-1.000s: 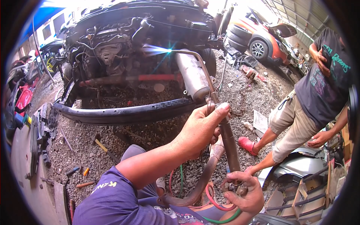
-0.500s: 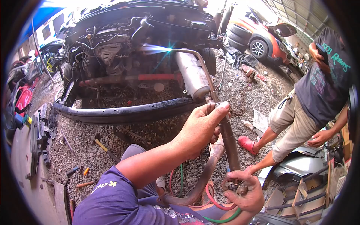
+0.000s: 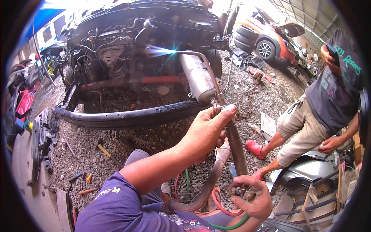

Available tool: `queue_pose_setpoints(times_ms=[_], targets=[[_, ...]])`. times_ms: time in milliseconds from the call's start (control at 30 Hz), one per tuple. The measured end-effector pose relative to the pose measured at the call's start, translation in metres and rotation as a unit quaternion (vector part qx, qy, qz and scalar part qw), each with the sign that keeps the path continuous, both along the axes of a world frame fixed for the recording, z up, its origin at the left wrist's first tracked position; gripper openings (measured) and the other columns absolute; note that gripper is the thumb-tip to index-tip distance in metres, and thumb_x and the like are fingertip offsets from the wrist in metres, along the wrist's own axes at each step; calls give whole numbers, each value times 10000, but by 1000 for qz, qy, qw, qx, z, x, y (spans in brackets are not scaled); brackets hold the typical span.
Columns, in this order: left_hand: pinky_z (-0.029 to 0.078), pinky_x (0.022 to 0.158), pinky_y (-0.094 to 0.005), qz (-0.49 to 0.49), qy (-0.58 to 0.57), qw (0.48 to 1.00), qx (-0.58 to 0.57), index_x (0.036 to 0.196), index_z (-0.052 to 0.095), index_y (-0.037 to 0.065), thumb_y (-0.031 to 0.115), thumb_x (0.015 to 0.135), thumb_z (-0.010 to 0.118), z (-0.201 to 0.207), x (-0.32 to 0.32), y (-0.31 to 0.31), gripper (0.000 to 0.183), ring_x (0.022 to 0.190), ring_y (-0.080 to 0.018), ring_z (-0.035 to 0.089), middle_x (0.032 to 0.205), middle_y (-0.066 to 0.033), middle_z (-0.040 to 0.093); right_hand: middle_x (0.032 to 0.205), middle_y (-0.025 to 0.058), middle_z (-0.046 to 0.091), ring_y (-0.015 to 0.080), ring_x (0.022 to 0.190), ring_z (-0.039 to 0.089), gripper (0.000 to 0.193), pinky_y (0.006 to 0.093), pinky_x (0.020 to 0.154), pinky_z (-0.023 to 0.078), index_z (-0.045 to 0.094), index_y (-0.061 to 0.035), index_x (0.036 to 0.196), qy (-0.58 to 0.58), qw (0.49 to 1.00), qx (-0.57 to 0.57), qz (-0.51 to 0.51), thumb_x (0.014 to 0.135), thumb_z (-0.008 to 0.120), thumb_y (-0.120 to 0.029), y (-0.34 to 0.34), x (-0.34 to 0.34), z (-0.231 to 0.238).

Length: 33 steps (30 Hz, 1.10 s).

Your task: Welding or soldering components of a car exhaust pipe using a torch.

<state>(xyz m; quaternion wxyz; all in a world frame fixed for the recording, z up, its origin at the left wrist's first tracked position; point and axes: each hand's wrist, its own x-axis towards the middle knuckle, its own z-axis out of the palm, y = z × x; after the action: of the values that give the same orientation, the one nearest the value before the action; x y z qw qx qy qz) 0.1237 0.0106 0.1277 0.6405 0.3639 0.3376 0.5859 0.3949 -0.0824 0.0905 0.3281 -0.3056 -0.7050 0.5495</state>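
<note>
A lit gas torch (image 3: 236,149) is in both my hands, its thin bent neck pointing away and left. From its tip comes a blue-white flame (image 3: 160,51) in front of the dark engine bay. My left hand (image 3: 208,129) is closed round the upper handle, thumb on top; thin wire-like strands show beside its fingers. Down at the base, my right hand (image 3: 257,197) has its fingers and thumb pinched at the valve end. A red hose (image 3: 217,199) and a green hose (image 3: 240,223) show near it. Behind the torch lie a silver muffler (image 3: 197,73) and a rusty bent pipe (image 3: 205,201).
A stripped car front (image 3: 112,50) stands ahead, with a black crossbar (image 3: 131,118) low before it. A hammer (image 3: 110,155) and several hand tools lie on the gravel. At right a person (image 3: 324,96) stands holding a phone, beside a silver body panel (image 3: 309,172). An orange car (image 3: 266,33) is behind.
My hands and the lit torch stay almost still. The standing person at right has shifted slightly, the phone hand a little higher.
</note>
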Motion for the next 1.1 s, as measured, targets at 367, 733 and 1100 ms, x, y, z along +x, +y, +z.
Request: queue_pose_setpoints(times_ms=[367, 733, 1100], targets=[[415, 459, -178, 13, 3, 1000, -18, 1126, 705, 71, 416, 1133, 697, 4, 0, 1, 344, 575, -8, 543, 829, 42, 657, 1156, 122, 774, 172, 1051, 727, 656, 333, 937, 583, 651, -49, 1450, -13, 999, 13, -28, 849, 860, 108, -2, -4, 7], [413, 452, -171, 6, 0, 1000, -15, 1120, 706, 80, 432, 1131, 695, 4, -3, 3, 352, 584, 0, 547, 827, 46, 657, 1166, 123, 770, 164, 1047, 726, 648, 320, 935, 584, 651, -37, 1448, -24, 999, 25, -20, 851, 846, 122, 2, -7, 9], [410, 447, -170, 3, -1, 1000, -13, 1106, 710, 82, 434, 1133, 692, 6, -5, 7, 354, 579, 5, 544, 818, 51, 653, 1180, 137, 754, 160, 1044, 704, 651, 306, 850, 597, 655, -45, 1452, 19, 999, -13, -26, 855, 848, 128, 3, -9, 4]])
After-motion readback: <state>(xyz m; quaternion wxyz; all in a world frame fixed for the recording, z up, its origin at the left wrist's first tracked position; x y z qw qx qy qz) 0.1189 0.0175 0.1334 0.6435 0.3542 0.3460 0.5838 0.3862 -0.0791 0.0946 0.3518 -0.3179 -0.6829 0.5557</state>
